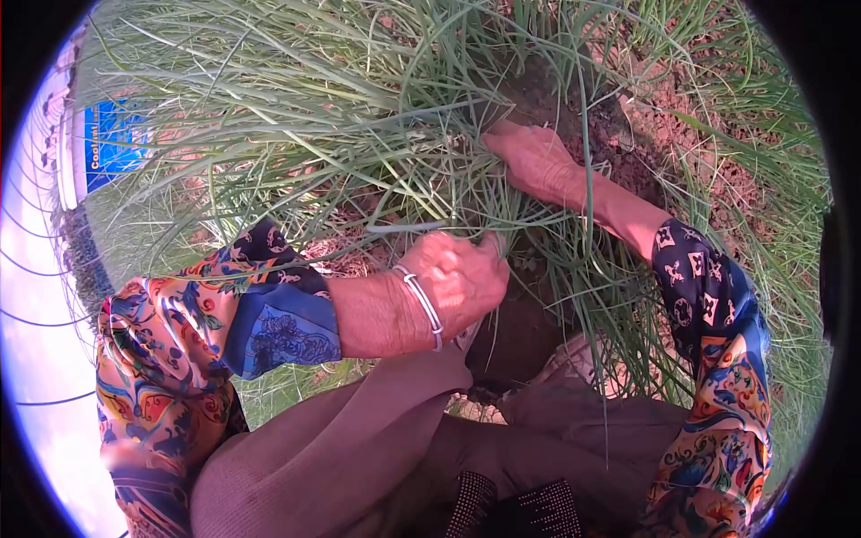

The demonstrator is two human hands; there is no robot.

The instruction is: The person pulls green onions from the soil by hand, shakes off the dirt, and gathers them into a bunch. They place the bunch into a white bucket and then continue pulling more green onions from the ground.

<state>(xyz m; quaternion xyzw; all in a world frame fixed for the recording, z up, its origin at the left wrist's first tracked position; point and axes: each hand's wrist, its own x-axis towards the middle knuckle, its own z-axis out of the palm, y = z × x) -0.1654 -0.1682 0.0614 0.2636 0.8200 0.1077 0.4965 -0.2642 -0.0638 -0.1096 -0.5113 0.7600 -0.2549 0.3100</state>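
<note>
Left hand [462, 278] fists a bunch of grass [359, 117] near its base (fingers curled tight); right hand [536, 160] presses into the clump at the soil [664, 125], fingers together, steadying it.

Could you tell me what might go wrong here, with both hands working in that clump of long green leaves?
The left hand is closed on a bunch of leaves; pulled hard, the thin blades may snap instead of coming away whole. The right hand is buried among the blades near the bare soil, so its fingers are hidden and could get scratched. The bracelet on the left wrist might snag on stems.
</note>
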